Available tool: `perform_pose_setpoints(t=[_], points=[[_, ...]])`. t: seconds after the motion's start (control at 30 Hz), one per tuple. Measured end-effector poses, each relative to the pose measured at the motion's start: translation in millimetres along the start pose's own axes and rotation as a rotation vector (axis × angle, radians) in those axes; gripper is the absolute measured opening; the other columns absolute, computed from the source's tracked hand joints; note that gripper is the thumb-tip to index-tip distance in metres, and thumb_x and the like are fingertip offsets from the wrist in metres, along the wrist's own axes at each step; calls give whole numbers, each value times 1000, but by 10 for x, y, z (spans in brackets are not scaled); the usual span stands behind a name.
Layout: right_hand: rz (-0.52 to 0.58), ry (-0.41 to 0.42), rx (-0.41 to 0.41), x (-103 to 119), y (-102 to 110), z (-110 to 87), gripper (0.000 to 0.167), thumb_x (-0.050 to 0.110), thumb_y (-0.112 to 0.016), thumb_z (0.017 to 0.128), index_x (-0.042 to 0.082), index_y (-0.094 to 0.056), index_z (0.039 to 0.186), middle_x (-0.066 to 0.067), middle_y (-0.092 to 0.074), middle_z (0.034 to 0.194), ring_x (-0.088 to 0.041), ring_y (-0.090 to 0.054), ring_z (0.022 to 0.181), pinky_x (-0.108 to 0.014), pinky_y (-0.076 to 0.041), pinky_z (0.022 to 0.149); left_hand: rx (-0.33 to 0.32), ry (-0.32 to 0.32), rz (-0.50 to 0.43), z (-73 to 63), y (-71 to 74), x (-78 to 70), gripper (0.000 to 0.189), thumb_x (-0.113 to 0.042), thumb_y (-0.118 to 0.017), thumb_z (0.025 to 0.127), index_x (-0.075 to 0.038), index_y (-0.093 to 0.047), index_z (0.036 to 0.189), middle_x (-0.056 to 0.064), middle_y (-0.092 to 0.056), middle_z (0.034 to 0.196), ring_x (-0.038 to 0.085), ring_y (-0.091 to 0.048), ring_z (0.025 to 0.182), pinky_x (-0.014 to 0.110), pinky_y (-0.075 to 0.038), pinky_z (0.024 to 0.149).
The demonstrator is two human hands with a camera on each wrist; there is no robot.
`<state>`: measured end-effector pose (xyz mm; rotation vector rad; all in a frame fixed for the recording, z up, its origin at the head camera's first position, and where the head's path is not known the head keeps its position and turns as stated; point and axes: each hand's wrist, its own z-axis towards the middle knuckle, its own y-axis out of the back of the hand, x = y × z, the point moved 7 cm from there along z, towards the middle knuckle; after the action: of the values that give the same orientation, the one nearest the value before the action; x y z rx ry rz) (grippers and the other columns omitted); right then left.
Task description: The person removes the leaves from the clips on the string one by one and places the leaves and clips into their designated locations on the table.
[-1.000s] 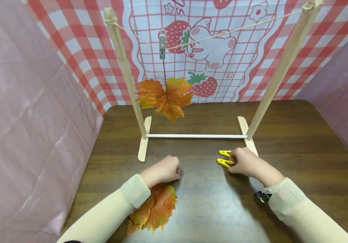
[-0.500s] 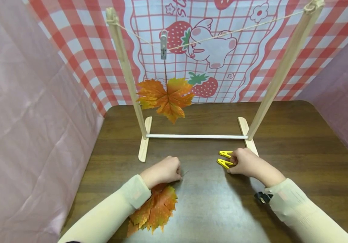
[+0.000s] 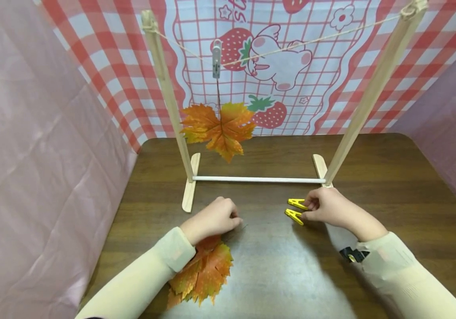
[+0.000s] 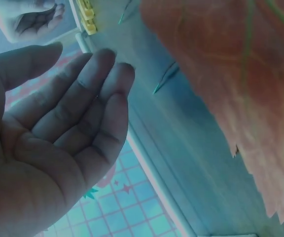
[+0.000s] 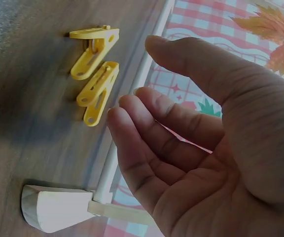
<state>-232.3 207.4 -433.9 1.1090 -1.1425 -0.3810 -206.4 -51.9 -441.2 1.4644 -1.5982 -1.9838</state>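
My left hand (image 3: 214, 217) hovers above the table over the stem end of a small stack of orange artificial maple leaves (image 3: 208, 272). Its fingers are loosely bent with nothing between them, and thin leaf stems (image 4: 164, 79) show beyond them in the left wrist view. At the right, two yellow clothespins (image 3: 294, 216) lie side by side on the tabletop. Thumb and fingers of my right hand (image 3: 333, 208) are spread right beside them; in the right wrist view a gap separates the fingertips from the clothespins (image 5: 100, 94).
A wooden stand (image 3: 375, 93) with a white bottom rod (image 3: 257, 179) stands behind the hands. From its sagging string (image 3: 311, 42), a pale clothespin (image 3: 216, 60) holds a hanging orange leaf (image 3: 221, 129). Patterned cloth (image 3: 196, 26) covers the back, and pink cloth (image 3: 44, 155) the left side.
The right hand has drawn slightly right, its thumb and fingers parting beside the clothespins. The left hand has risen a little and its fingers have loosened near the stems.
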Motion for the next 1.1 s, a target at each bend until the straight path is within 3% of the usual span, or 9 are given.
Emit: perform_pose_setpoints(t=[0.17, 0.3, 0.7, 0.93, 1.1], points=[[27, 9, -15, 12, 45, 14, 24, 19, -89, 75, 4, -73, 84, 10, -65, 73, -7, -60, 68, -29, -52, 64, -72, -9, -23, -3, 127, -6, 11, -12, -74, 94, -9, -78, 84, -4, -69, 74, 8, -58, 63, 27, -49, 62], [62, 0, -32, 31, 89, 18, 24, 17, -89, 77, 2, -74, 89, 8, -67, 76, -9, -63, 71, -29, -53, 65, -124, 13, -50, -14, 221, 22, 10, -12, -74, 93, -3, -79, 97, 3, -73, 87, 11, -65, 76, 29, -53, 72], [188, -34, -154, 135, 254, 80, 29, 14, -87, 83, -1, -75, 104, -10, -74, 94, -18, -70, 83, -25, -56, 71, -286, 90, -288, -92, 478, 151, 21, -11, -72, 95, 0, -74, 112, 6, -73, 101, 18, -68, 89, 29, -55, 78], [285, -34, -199, 197, 328, 99, 32, 16, -86, 85, -2, -74, 109, -10, -74, 100, -18, -72, 88, -22, -56, 73, -414, 103, -423, -182, 678, 148, 20, -9, -72, 95, 1, -74, 112, 8, -74, 104, 17, -69, 91, 30, -55, 81], [348, -21, -215, 259, 381, 118, 33, 15, -84, 86, -2, -73, 113, -11, -74, 103, -17, -72, 91, -23, -56, 73, -458, 88, -485, -236, 790, 132, 21, -8, -73, 94, 1, -73, 113, 12, -73, 105, 20, -69, 93, 31, -55, 83]])
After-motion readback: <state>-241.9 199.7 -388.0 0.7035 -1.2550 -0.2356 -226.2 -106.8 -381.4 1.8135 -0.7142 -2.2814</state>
